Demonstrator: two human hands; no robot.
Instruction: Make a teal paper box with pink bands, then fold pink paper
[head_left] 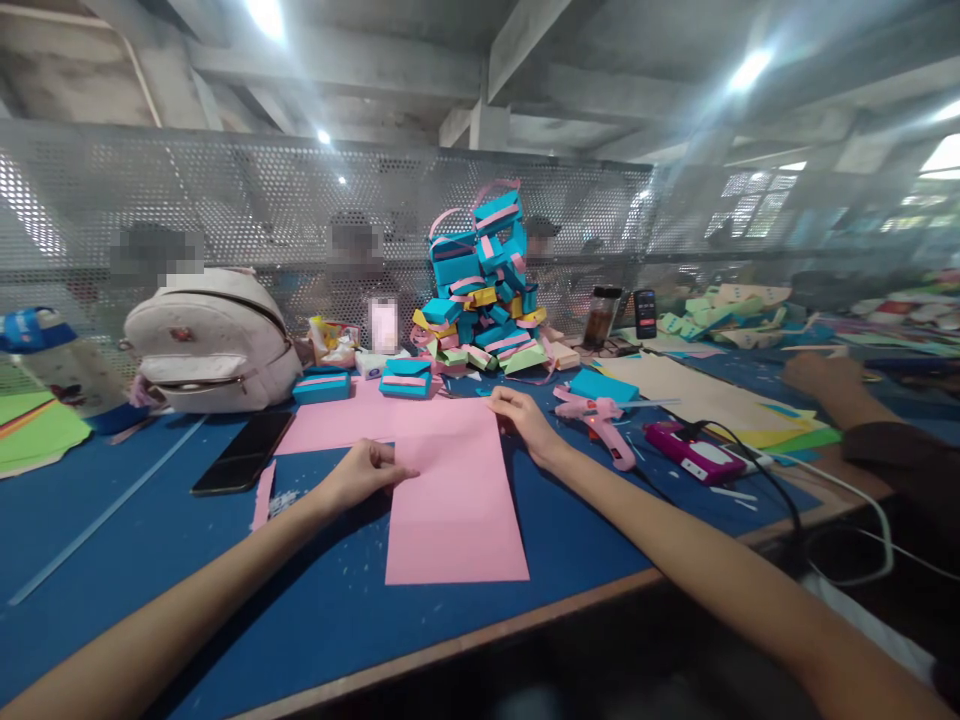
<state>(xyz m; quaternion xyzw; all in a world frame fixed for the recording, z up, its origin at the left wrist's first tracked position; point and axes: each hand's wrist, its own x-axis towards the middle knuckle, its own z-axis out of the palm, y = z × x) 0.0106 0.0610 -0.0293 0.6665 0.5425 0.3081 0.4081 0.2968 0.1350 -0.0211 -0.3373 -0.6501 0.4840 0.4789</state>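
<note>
Pink paper (459, 520) lies on a blue surface (300, 620) between 2 bare hands, its long axis running away from the person toward heaped blue, pink and yellow paper boxes (480, 270). The left hand (360, 475) is at the paper's left edge, partway along; the right hand (529, 420) is at the far right corner, leaving the near end untouched and closer to the left. Right grip: narrow, thumb and forefinger apparently closed on the corner. Left grip: also narrow, thumb over the paper; whether fingers pinch from beneath cannot be told. Behind, a pink stretch (330, 425) reaches left to just beside a black phone (244, 455); a pink glue gun (600, 415) rests to the right.
</note>
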